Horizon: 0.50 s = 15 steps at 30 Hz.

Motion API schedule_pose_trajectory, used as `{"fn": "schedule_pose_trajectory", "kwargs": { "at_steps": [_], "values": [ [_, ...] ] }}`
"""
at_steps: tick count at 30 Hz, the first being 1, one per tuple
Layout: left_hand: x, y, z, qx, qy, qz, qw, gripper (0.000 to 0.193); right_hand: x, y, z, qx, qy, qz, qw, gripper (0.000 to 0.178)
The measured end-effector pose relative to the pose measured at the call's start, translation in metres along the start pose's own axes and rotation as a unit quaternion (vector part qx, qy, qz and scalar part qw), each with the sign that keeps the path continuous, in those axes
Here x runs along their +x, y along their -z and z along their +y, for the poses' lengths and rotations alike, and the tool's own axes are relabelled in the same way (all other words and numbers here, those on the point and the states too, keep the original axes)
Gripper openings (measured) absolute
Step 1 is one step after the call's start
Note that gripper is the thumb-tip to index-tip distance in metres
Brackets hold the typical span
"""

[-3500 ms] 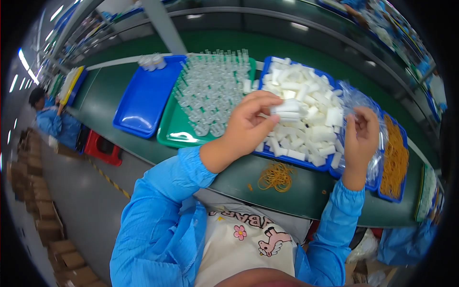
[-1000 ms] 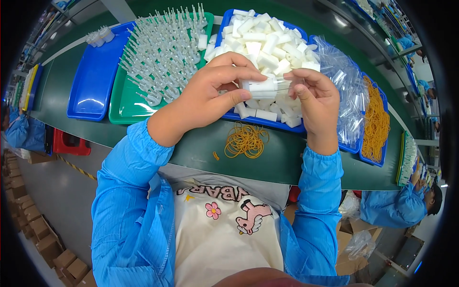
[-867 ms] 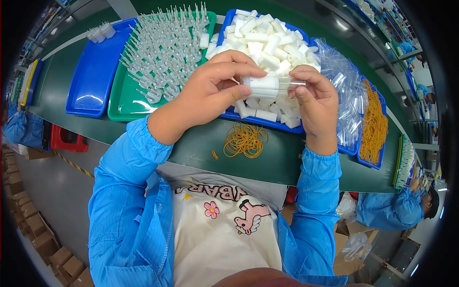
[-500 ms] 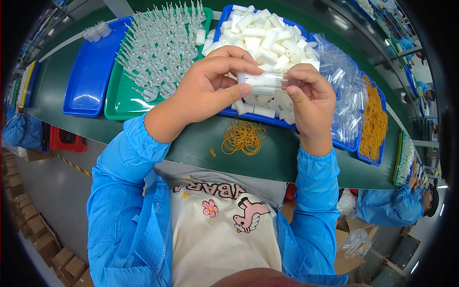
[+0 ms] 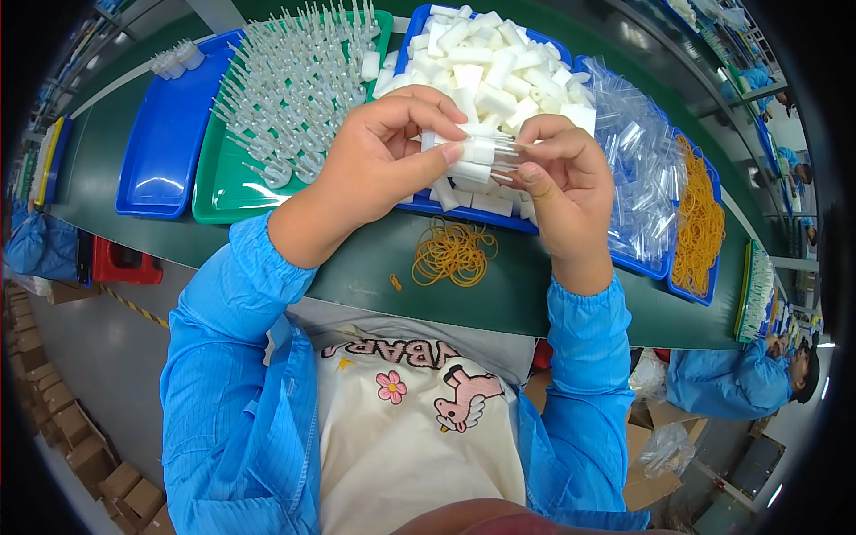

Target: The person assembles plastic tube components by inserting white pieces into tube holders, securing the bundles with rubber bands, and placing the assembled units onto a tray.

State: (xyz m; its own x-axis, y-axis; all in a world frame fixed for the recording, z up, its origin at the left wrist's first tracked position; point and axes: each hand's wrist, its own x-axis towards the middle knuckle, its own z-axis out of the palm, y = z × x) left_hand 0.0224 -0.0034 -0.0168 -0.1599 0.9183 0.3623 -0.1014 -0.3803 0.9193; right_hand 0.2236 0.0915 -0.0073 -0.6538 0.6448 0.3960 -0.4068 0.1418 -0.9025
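Above the front edge of the blue tray of foam, my left hand [image 5: 379, 152] is closed round a bundle of white foam pieces [image 5: 477, 152]. Thin clear stems stick out of the bundle's right end. My right hand [image 5: 571, 178] pinches at those stems with thumb and fingers; the exact fingertip contact is hard to make out. Part of the bundle's left end is hidden behind my left fingers. Behind both hands lies a heap of white foam pieces [image 5: 486, 67]. A loose pile of yellow-brown rubber bands [image 5: 453, 253] rests on the green table below the hands.
On the left stand a green tray [image 5: 211, 192] of white stemmed pieces and a blue tray [image 5: 159, 169] with a few white parts. To the right are clear plastic tubes [image 5: 637, 169] and a tray of rubber bands [image 5: 695, 223]. A co-worker [image 5: 740, 379] sits far right.
The bundle has shifted slightly left and tilted down to the right. More of the thin stems show between it and my right fingers.
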Motion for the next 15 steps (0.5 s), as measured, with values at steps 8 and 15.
{"fn": "schedule_pose_trajectory", "kwargs": {
  "at_steps": [8, 15],
  "values": [
    [0.0001, -0.0007, -0.0030, -0.038, 0.015, 0.012, 0.999, 0.012, -0.0004, 0.0007, 0.0014, -0.040, 0.039, -0.011, 0.998, 0.017],
    [-0.0002, -0.0014, 0.0026, -0.060, 0.034, 0.009, 0.998, 0.010, -0.0004, 0.0005, -0.0037, -0.027, 0.019, -0.013, 0.999, 0.017]
  ]
}}
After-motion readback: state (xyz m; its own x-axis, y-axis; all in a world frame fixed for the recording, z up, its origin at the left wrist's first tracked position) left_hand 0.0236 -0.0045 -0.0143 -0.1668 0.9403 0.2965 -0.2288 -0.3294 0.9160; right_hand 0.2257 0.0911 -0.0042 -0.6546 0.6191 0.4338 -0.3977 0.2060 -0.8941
